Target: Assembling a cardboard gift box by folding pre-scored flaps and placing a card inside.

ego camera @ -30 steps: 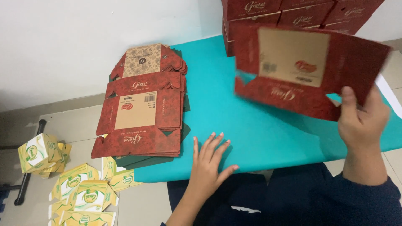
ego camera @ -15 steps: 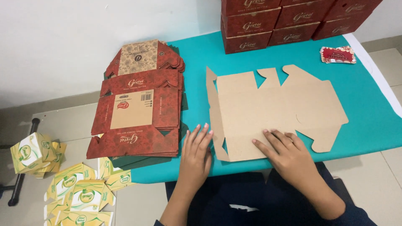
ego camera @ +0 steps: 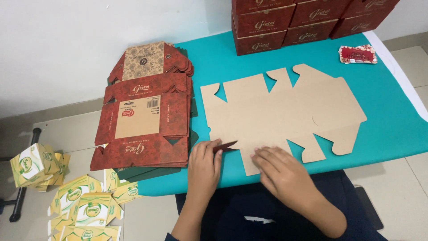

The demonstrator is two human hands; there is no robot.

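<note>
1. Step in hand: a flat die-cut carton blank [ego camera: 285, 111] is laid plain brown side up on the teal table [ego camera: 392, 129]. Its near-left flap [ego camera: 225, 146] is being raised, the red printed face showing along the lifted edge. This is judged to be the first fold of the blank.

2. Left hand [ego camera: 204, 167]: the grip is closed in a pinch on that flap, fingertips at the blank's near-left corner.

3. Right hand [ego camera: 281, 174]: the grip is spread, fingers pressed flat on the blank's near edge, holding it down just beside the raised flap.

4. Position of the blank: it lies directly ahead of both hands, its near edge under them and the rest extending away toward the stacked red boxes [ego camera: 307, 20].

5. Surroundings: a pile of flat red blanks [ego camera: 145, 120] lies just left of the left hand.

6. Next move, as judged: the flap would need creasing along its score line while the panel is kept pinned, so that the blank does not slide.
</note>
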